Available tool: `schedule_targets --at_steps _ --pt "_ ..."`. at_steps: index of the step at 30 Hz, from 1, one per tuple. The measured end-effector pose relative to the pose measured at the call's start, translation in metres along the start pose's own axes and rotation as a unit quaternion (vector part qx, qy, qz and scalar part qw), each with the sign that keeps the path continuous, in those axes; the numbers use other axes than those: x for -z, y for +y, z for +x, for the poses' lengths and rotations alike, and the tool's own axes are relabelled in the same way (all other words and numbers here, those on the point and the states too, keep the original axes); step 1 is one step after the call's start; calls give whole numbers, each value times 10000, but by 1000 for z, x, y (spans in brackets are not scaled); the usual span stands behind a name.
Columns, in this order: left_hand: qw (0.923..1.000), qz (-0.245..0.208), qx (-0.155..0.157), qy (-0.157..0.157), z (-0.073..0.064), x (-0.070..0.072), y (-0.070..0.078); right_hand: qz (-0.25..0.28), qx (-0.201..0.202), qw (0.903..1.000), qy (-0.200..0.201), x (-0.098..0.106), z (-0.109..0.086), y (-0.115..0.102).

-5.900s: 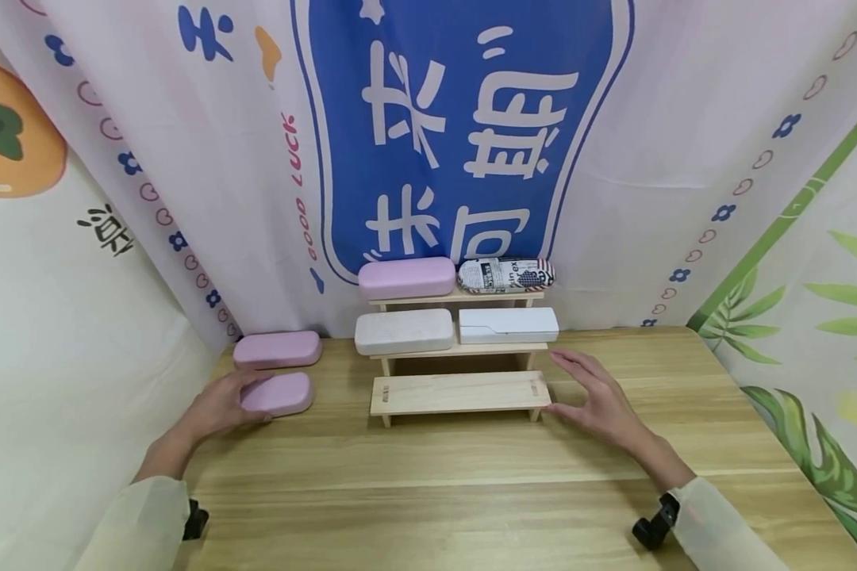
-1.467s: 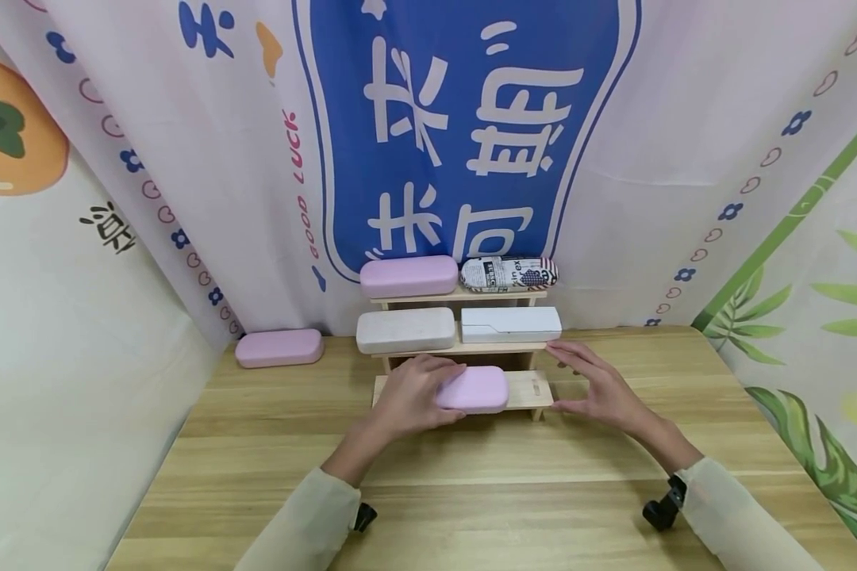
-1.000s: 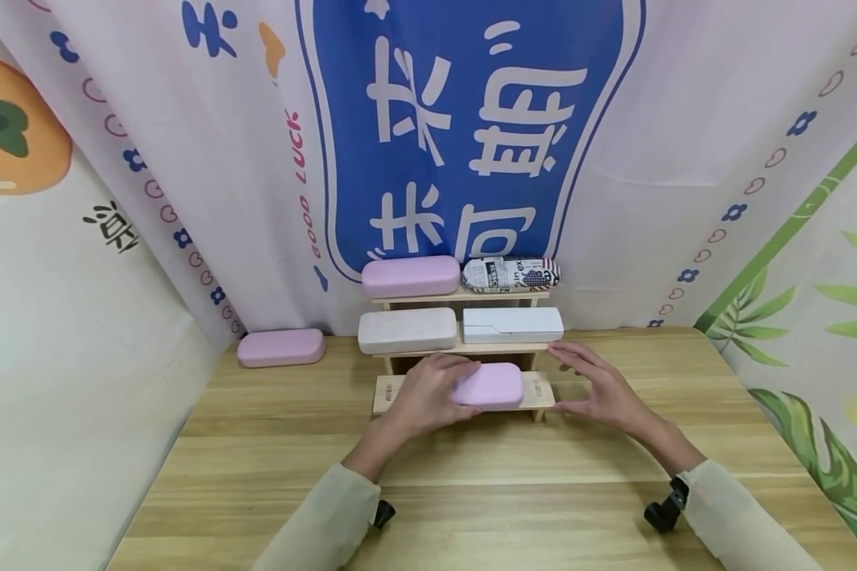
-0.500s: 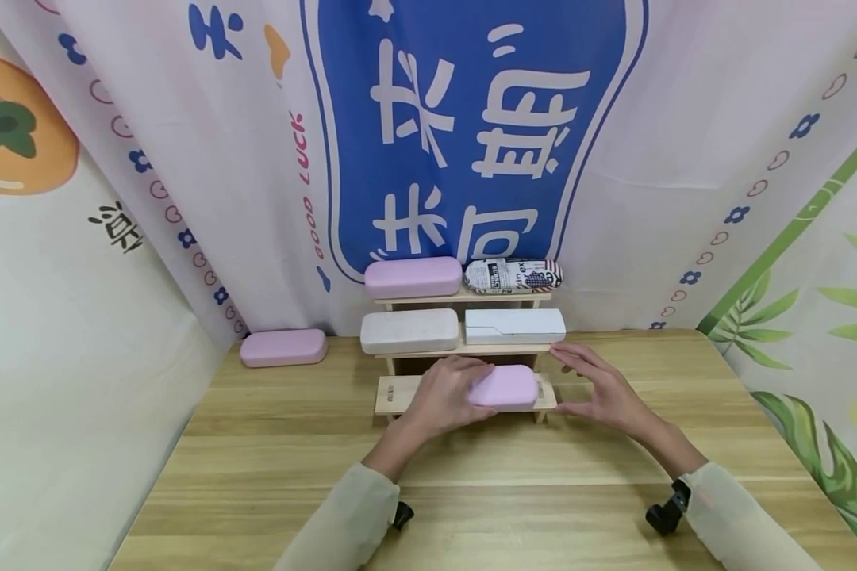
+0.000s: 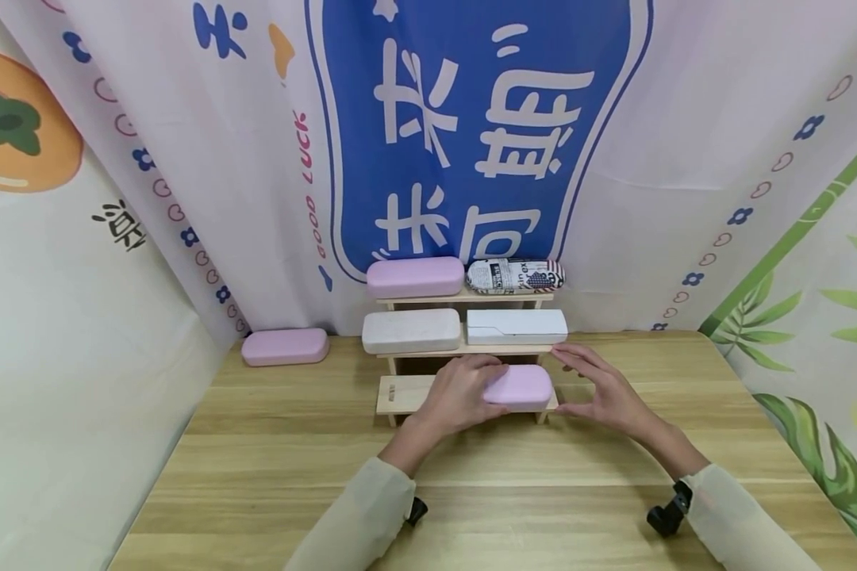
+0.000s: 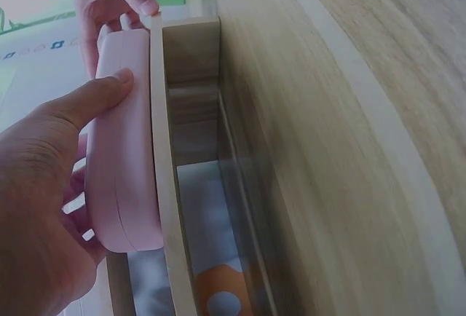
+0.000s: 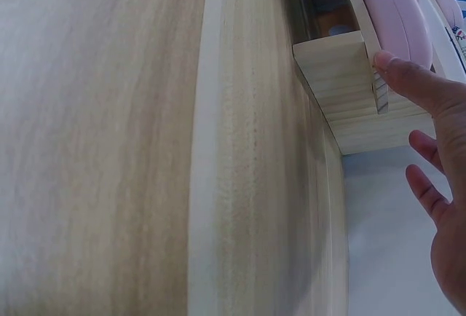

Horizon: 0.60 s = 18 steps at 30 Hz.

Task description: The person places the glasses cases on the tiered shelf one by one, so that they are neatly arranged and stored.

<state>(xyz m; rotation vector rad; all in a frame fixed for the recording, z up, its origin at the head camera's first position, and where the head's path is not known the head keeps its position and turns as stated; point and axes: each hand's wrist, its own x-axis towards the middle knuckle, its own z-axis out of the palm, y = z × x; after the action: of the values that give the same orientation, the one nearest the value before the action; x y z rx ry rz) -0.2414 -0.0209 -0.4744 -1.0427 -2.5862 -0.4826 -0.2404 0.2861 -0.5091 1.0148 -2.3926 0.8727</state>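
Note:
In the head view my left hand (image 5: 463, 394) grips a pink glasses case (image 5: 523, 387), thumb in front and fingers behind. The case lies along the right part of the lowest shelf of a small wooden three-tier stand (image 5: 413, 390). The left wrist view shows the thumb pressed on the front of the case, the other fingers partly hidden behind it. My right hand (image 5: 603, 388) is at the stand's right end, its thumb tip touching the lowest shelf's end and its forefinger near the middle shelf. It holds nothing.
A cream glasses case (image 5: 411, 331) and a white one (image 5: 517, 327) stand on the middle shelf. Above are a pink case (image 5: 416, 277) and a print-patterned case (image 5: 516, 276). Another pink case (image 5: 286, 347) lies on the table (image 5: 271, 444) at left. A printed curtain (image 5: 636, 206) hangs behind.
The left hand took the nearer pink case from the table's left side to the lowest shelf, then slid it right to the shelf's right end. The right hand stays at the stand.

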Motion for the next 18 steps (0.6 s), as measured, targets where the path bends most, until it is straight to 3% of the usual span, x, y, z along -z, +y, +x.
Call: schedule_targets --at_steps 10,18 --pt "9993 130 -147 322 4 -6 4 -46 47 10000 27 0 -1 3" --pt "9986 379 -25 362 9 -11 11 -266 -105 9996 -85 1 -2 1"
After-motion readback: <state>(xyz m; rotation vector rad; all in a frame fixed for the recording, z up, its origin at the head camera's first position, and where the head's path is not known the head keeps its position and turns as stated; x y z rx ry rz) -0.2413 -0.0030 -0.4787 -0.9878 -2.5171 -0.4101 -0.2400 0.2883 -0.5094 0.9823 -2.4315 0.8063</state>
